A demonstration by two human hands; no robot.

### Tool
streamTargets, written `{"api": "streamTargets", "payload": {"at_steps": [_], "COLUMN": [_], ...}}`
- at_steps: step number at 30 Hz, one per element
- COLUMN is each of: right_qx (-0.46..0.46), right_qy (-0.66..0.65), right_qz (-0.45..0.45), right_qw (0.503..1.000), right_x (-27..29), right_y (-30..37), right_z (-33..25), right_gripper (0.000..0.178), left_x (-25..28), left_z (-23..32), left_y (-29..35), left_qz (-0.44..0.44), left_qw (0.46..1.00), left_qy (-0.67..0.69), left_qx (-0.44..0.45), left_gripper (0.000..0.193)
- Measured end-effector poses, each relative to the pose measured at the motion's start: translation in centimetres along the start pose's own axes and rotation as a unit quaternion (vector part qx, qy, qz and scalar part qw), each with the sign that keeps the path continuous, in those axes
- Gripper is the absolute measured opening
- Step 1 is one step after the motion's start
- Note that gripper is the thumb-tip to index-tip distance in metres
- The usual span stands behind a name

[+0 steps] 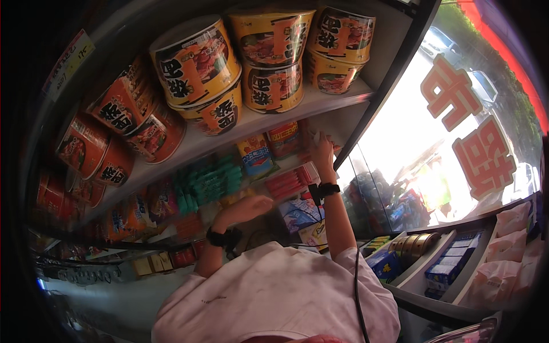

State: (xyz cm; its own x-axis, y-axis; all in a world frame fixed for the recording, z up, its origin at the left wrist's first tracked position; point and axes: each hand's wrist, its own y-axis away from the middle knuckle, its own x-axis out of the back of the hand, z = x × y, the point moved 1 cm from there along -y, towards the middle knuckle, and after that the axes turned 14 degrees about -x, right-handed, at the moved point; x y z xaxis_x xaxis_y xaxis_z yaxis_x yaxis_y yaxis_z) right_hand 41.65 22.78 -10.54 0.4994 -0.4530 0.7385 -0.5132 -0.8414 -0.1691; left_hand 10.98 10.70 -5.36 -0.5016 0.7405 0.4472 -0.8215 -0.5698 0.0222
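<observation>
Shop shelves curve over us, and a bright window point(457, 114) with large red characters fills the right side. On the top shelf point(320, 103) we see stacked yellow and orange noodle bowls point(197, 63), with red bowls point(86, 143) further along to the left. Below them sit green packets point(209, 180), a blue and yellow packet point(255, 155) and a red packet point(284, 137).

Our right hand point(322, 150) is raised to the far right end of the lower shelf, just beside the red packet and above a row of flat red boxes point(291, 182). Its fingers seem to rest on a small pale packet point(313, 137) there, but we cannot tell whether they grip it. A black watch point(328, 189) sits on that wrist.

Our left hand point(247, 208) is lower and nearer to us, fingers loosely extended and holding nothing, close to the shelf edge under the green packets. That wrist carries a black band point(220, 236).

Down to the right, a counter display point(446, 268) holds blue boxes point(452, 260) and a stack of gold tins point(414, 244), with pale pink bags point(509, 246) beside them.
</observation>
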Motion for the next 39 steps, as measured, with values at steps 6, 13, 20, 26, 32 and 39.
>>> {"api": "streamTargets", "payload": {"at_steps": [6,13,20,26,32,39], "right_qx": [0.147,0.011,-0.125,-0.219,-0.15,-0.065], "right_qy": [-0.046,-0.378,-0.416,-0.283,-0.319,-0.287], "right_qz": [0.06,0.1,-0.098,-0.537,-0.526,-0.395], "right_qw": [0.986,0.921,0.895,0.764,0.774,0.87], "right_x": [0.2,1.9,-10.5,-15.1,-20.9,-33.6], "right_y": [0.7,9.5,22.9,35.4,40.4,42.7], "right_z": [0.1,-4.7,3.0,-3.9,-10.7,-15.0], "right_gripper": [0.042,0.046,0.048,0.035,0.031,0.031], "left_x": [-2.2,-3.6,-5.9,-6.4,-6.4,-2.6], "left_z": [-3.3,-3.9,-10.7,-17.5,-24.9,-35.2], "left_y": [6.0,15.6,26.1,34.8,34.6,36.9], "left_qz": [0.029,0.12,0.271,0.473,0.555,0.634], "left_qw": [0.993,0.964,0.873,0.772,0.793,0.735], "left_qy": [0.099,0.209,0.373,0.405,0.239,-0.154], "left_qx": [0.05,0.111,0.158,0.131,0.071,0.185], "left_gripper": [0.038,0.043,0.051,0.046,0.035,0.015]}}
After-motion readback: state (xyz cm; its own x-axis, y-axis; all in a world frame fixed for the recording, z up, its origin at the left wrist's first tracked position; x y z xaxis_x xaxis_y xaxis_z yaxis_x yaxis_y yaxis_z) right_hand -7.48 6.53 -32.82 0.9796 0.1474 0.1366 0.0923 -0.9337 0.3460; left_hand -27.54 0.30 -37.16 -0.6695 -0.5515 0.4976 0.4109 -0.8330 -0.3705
